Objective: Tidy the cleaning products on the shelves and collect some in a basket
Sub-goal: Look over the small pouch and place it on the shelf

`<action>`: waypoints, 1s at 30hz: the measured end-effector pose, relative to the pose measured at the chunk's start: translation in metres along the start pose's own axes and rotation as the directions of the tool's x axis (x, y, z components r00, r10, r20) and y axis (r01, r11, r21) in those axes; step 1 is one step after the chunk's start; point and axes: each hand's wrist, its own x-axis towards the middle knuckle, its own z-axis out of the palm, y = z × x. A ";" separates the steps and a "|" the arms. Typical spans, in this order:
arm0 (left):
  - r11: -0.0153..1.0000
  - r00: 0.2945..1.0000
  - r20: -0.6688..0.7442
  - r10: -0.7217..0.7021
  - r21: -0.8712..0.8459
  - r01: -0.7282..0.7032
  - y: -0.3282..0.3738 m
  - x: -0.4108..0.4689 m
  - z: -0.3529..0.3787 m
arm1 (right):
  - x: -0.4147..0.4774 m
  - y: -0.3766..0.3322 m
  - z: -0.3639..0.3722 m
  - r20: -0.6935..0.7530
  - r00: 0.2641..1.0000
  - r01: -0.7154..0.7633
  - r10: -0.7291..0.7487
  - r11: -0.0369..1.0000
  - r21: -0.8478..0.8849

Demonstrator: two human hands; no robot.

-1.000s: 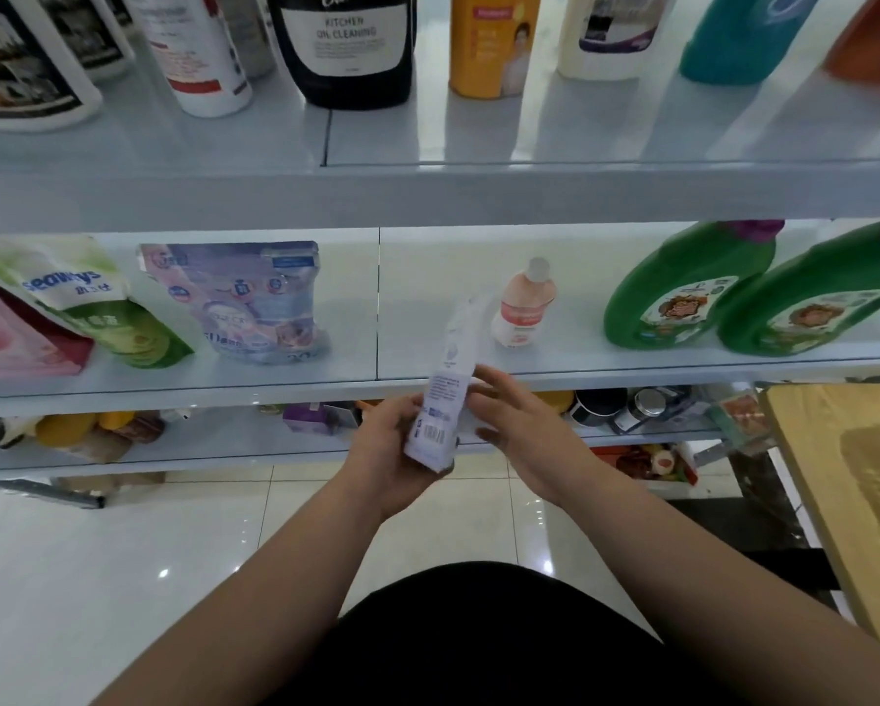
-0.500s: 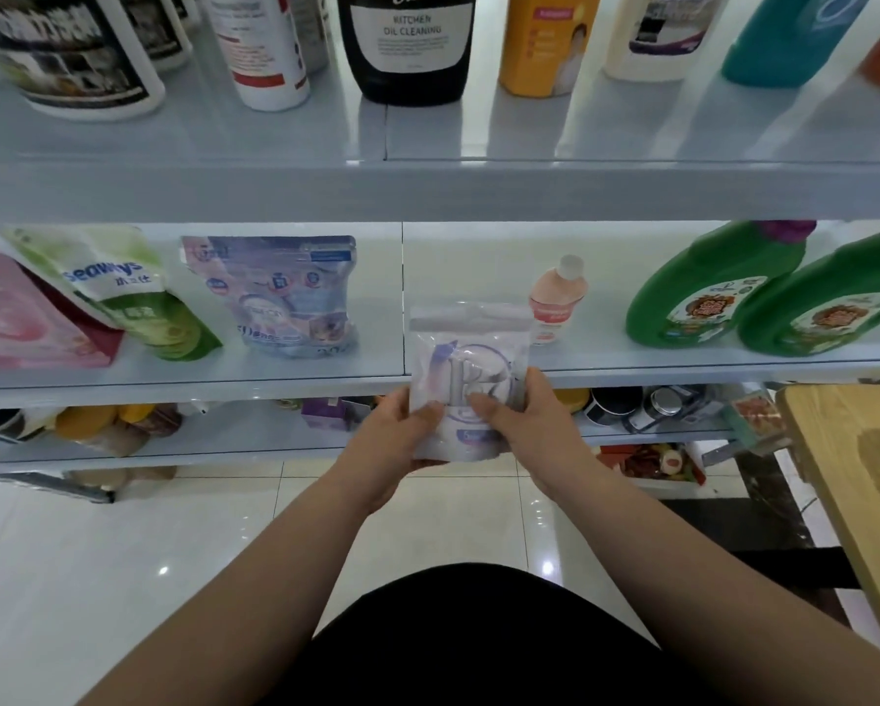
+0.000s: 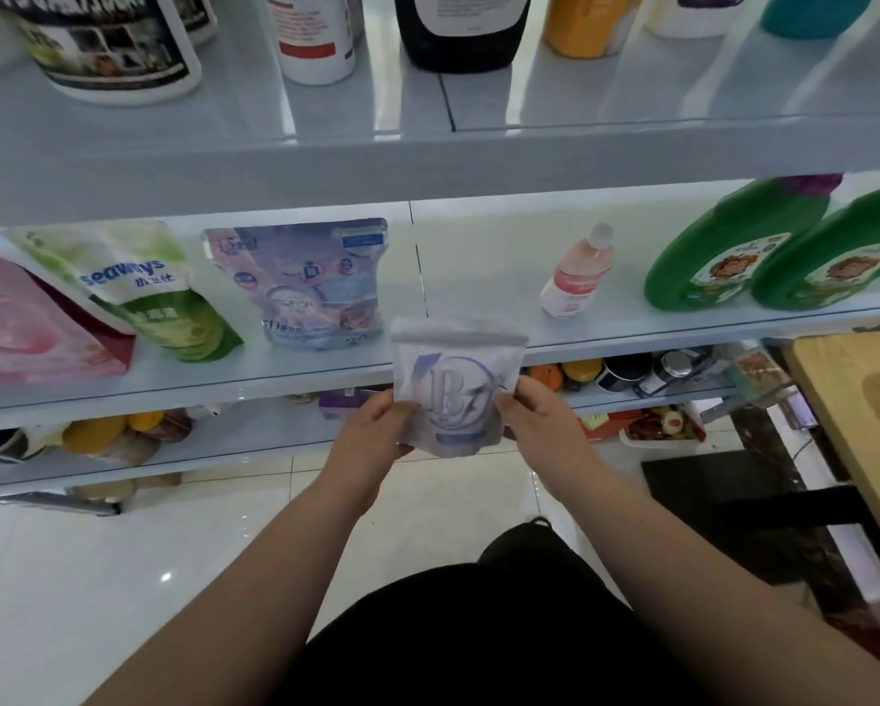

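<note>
A small white and lilac pouch is held upright in front of the middle shelf, its printed face towards me. My left hand grips its left edge and my right hand grips its right edge. On the shelf behind stand a lilac pouch, a green and white pouch, a pink pouch, a small pink bottle and two green jugs.
The upper shelf carries several bottles, among them a black one and an orange one. A lower shelf holds small items. A wooden table stands at the right. The floor is glossy white tile.
The pouch was edge-on in my left hand a second ago; it has been turned face-on and is now held by both hands. The view has shifted slightly left.
</note>
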 end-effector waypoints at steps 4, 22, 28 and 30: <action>0.931 0.988 -0.050 0.143 0.346 -0.117 -0.001 0.024 0.003 | 0.019 0.003 -0.010 -0.029 0.997 0.070 -0.077 0.975 -0.210; 0.943 0.957 -0.199 0.213 0.300 -0.147 0.052 0.112 0.056 | 0.172 -0.042 -0.037 0.091 0.994 0.085 -0.056 0.930 -0.358; 0.935 0.961 -0.173 0.217 0.320 -0.153 0.054 0.116 0.053 | 0.178 -0.040 -0.038 0.147 0.988 0.102 -0.051 0.928 -0.359; 0.926 0.964 -0.150 0.220 0.343 -0.158 0.054 0.114 0.051 | 0.176 -0.035 -0.039 0.168 0.985 0.084 -0.038 0.958 -0.275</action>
